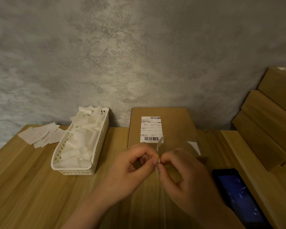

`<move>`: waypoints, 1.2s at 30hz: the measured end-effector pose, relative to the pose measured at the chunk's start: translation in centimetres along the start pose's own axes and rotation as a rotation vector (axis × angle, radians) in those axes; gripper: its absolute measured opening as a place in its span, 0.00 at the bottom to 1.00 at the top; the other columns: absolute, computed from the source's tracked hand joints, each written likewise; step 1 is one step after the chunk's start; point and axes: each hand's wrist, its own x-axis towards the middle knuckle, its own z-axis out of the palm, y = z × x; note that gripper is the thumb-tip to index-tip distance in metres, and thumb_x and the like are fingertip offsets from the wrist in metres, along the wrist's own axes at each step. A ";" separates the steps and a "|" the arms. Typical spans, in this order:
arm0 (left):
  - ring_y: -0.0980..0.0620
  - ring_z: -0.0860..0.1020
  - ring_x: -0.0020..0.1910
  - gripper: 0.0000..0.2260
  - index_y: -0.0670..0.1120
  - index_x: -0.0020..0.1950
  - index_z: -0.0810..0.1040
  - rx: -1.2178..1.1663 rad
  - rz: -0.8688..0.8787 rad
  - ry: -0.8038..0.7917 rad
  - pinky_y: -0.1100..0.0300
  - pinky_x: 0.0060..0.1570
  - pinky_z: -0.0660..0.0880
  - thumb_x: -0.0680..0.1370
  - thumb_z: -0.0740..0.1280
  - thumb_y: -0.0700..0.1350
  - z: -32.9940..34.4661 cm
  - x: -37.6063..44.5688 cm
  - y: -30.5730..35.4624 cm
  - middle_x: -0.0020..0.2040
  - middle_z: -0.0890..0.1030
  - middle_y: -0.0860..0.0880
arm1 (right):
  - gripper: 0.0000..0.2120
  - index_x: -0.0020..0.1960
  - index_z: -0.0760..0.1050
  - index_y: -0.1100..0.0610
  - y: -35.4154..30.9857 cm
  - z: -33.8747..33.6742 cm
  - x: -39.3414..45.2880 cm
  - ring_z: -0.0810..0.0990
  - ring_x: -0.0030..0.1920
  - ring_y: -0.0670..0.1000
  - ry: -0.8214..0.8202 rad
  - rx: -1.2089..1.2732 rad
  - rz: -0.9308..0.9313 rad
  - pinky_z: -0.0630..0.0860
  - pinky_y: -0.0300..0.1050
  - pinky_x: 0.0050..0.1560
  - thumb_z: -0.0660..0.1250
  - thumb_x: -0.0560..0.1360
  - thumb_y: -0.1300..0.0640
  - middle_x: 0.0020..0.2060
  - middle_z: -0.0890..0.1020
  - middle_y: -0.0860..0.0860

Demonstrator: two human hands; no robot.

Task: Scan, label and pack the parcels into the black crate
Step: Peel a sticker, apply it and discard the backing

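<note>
A small white label [159,152] was pinched between the left hand [135,164] and the right hand [180,169], apparently being peeled from its backing. Just beyond them the parcel [162,128] lay on the bench [31,187], already bearing a printed label. Pressing the sticker onto it was judged next; no black crate was seen.

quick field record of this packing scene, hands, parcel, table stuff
left hand: pinches a thin white strip
right hand: pinches the same strip
parcel: brown box on the table, printed label on top
basket: white, full of white paper scraps, left of the parcel
slips: loose, far left
phone: dark, right of the hands
black crate: not in view
</note>
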 end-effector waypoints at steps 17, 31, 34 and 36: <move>0.51 0.76 0.40 0.03 0.46 0.45 0.81 0.229 0.153 -0.062 0.54 0.38 0.73 0.77 0.67 0.42 -0.5 0.0 0.3 0.39 0.75 0.54 | 0.04 0.40 0.73 0.53 -0.2 -0.3 0.2 0.73 0.40 0.43 -0.049 0.022 0.026 0.71 0.42 0.36 0.65 0.72 0.55 0.35 0.72 0.41; 0.40 0.77 0.43 0.06 0.47 0.42 0.79 -0.162 -0.075 0.034 0.49 0.43 0.74 0.75 0.65 0.46 -1.0 -0.7 -1.2 0.43 0.80 0.46 | 0.11 0.40 0.75 0.51 0.5 0.5 0.5 0.80 0.42 0.44 -0.083 0.331 0.250 0.76 0.33 0.35 0.61 0.71 0.44 0.36 0.79 0.42; 0.45 0.79 0.45 0.06 0.49 0.40 0.80 -0.387 -0.204 0.116 0.55 0.45 0.76 0.73 0.65 0.50 -2.0 -1.4 -1.8 0.44 0.82 0.46 | 0.10 0.41 0.75 0.54 1.3 0.7 0.6 0.80 0.43 0.42 -0.053 0.498 0.411 0.77 0.31 0.38 0.67 0.73 0.48 0.38 0.81 0.43; 0.43 0.75 0.45 0.06 0.49 0.37 0.79 -0.529 -0.285 0.211 0.57 0.41 0.74 0.70 0.67 0.51 -2.9 -2.0 -2.2 0.42 0.80 0.44 | 0.05 0.41 0.75 0.58 1.9 0.7 0.8 0.80 0.42 0.42 -0.056 0.545 0.491 0.77 0.31 0.37 0.67 0.76 0.60 0.38 0.81 0.44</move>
